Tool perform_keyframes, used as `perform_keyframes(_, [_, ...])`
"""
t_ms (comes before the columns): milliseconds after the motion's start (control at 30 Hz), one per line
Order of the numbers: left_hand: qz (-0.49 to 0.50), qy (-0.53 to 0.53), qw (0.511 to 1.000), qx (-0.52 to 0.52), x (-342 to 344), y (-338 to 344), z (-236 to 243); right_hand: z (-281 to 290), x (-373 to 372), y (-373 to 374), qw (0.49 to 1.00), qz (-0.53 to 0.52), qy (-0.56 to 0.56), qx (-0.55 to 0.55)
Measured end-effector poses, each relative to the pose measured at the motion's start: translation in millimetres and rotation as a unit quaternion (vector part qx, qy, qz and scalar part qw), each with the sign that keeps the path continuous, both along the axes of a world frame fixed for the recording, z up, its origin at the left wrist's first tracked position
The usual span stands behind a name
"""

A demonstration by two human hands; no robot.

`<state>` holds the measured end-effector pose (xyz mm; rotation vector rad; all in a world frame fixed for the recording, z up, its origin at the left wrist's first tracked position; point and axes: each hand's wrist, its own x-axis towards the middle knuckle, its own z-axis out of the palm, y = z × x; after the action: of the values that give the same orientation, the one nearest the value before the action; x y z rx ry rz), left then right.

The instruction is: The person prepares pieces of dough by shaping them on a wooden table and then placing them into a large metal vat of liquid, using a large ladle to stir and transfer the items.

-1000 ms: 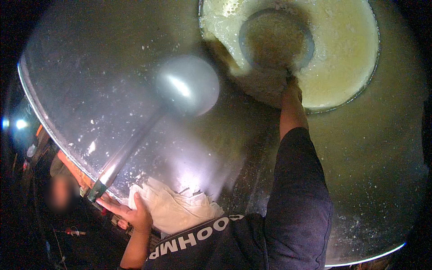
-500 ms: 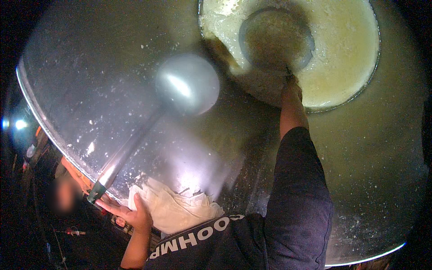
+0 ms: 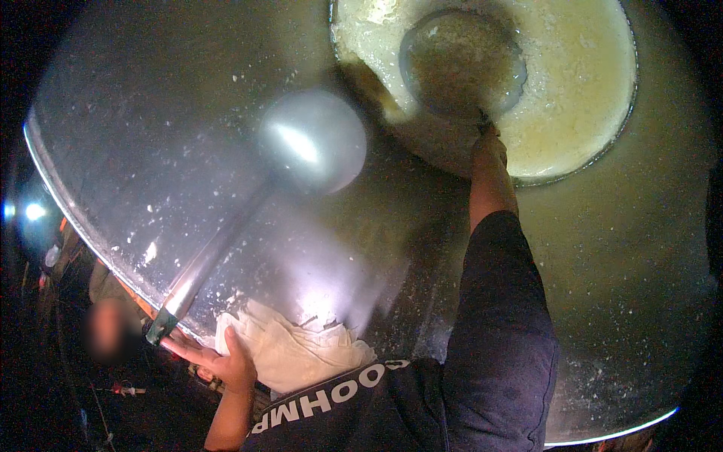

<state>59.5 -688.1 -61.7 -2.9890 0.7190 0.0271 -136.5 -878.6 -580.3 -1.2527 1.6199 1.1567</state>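
My right hand (image 3: 489, 153) reaches far into a big metal vat, closed round the handle of a round strainer (image 3: 461, 66). The strainer lies at the surface of a pale yellow liquid (image 3: 576, 83) with white bits in it; its bowl looks dark and grainy. My left hand (image 3: 226, 363) is at the near left rim, fingers stretched out and thumb raised beside a white cloth (image 3: 290, 343). Its fingertips are by the green end of the handle of a large metal ladle (image 3: 312, 143), whose bowl rests on the vat's sloping wall, rounded side up.
The vat's bright rim (image 3: 71, 215) curves along the left and appears again at the lower right. White crumbs stick to the sloping wall (image 3: 617, 316). Beyond the left rim another person (image 3: 113, 282) is partly visible in the dark, with a bright lamp (image 3: 35, 212) farther off.
My two hands, the strainer and the ladle stay almost where they were. The person beyond the left rim has shifted a little, and the orange by the rim shows less.
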Motion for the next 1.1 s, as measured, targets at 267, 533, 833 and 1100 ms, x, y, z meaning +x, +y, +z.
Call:
perform_keyframes(267, [-0.004, -0.001, 1.000, 0.019, 0, 6, 4, -11, 4, 2, 1.000, 0.005, 0.003, 0.002])
perform_keyframes(533, [-0.019, 0.000, 0.999, 0.034, 3, 3, 3, -10, -1, 2, 1.000, -0.001, 0.014, -0.002])
perform_keyframes(833, [-0.003, -0.005, 0.999, 0.035, 0, -1, 2, -11, -2, 6, 1.000, -0.004, 0.019, 0.000])
perform_keyframes(1100, [-0.016, 0.005, 0.999, 0.030, 3, 4, 3, -14, -3, 7, 1.000, -0.009, 0.026, 0.000])
